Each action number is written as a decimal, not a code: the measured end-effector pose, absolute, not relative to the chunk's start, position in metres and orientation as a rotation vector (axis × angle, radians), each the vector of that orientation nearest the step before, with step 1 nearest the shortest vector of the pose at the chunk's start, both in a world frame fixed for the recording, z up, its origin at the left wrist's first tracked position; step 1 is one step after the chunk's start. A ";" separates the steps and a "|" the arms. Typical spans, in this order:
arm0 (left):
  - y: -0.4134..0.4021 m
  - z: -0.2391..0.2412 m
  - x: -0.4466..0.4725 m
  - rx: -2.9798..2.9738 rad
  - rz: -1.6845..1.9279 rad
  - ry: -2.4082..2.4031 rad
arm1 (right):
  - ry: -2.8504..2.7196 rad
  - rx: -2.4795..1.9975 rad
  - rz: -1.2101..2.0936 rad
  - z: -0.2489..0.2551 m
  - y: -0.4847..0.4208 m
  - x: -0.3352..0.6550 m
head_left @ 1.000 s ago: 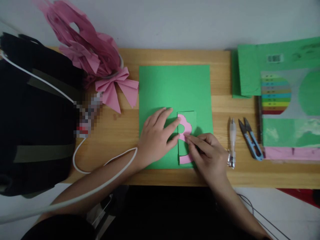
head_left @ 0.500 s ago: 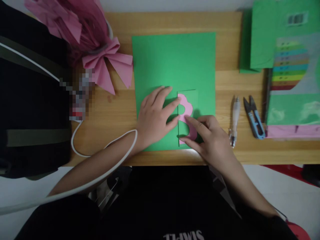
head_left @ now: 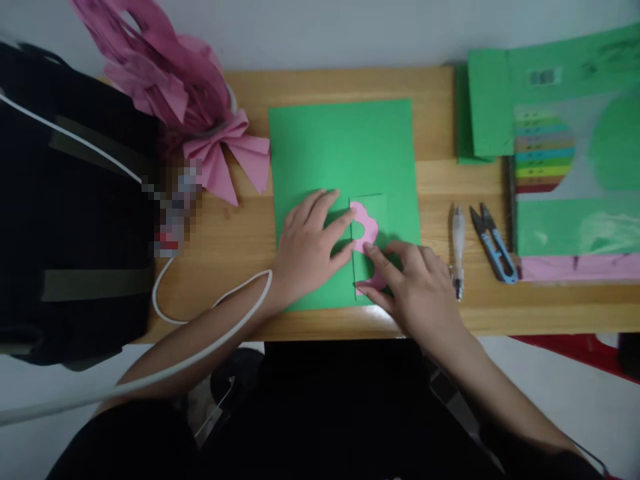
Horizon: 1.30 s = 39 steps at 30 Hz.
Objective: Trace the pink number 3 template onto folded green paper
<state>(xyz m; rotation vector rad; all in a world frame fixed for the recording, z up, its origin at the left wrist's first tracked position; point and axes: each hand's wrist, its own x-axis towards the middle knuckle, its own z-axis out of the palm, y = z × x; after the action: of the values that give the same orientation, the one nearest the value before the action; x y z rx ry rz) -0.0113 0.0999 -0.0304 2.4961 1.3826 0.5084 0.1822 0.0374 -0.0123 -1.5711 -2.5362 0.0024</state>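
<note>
A pink paper cutout (head_left: 370, 231) with a wavy outer edge and scooped inner edge lies on a smaller folded green piece, on top of a green paper sheet (head_left: 345, 147). My left hand (head_left: 313, 243) rests flat on the sheet, fingers spread. Its index fingertip and thumb touch the cutout's left side. From the right, my right hand (head_left: 417, 280) holds the cutout down, index finger at its middle and thumb at its lower end, other fingers curled. Part of the cutout's lower half is hidden beneath this hand.
To the right lie a pen (head_left: 458, 250) and blue-handled thread snips (head_left: 494, 245). Beyond them are a folded green paper (head_left: 490, 110) and a paper pack (head_left: 555, 223). Pink wrapped paper with a bow (head_left: 223, 157) and a black bag (head_left: 95, 220) stand left. A white cable (head_left: 200, 365) crosses my left forearm.
The view has tilted up, so the desk sits lower in the picture and more wall shows. Both hands keep nearly the same pose on the cutout.
</note>
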 end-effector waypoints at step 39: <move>0.111 -0.035 -0.013 2.886 0.657 0.872 | -2.463 -1.345 0.169 -0.012 0.051 0.189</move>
<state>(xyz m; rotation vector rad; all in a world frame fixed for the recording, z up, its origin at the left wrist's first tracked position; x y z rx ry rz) -0.0127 0.1105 -0.0353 2.8858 0.8718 0.6566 0.1888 0.0510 -0.0118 -1.3447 -2.4633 0.1694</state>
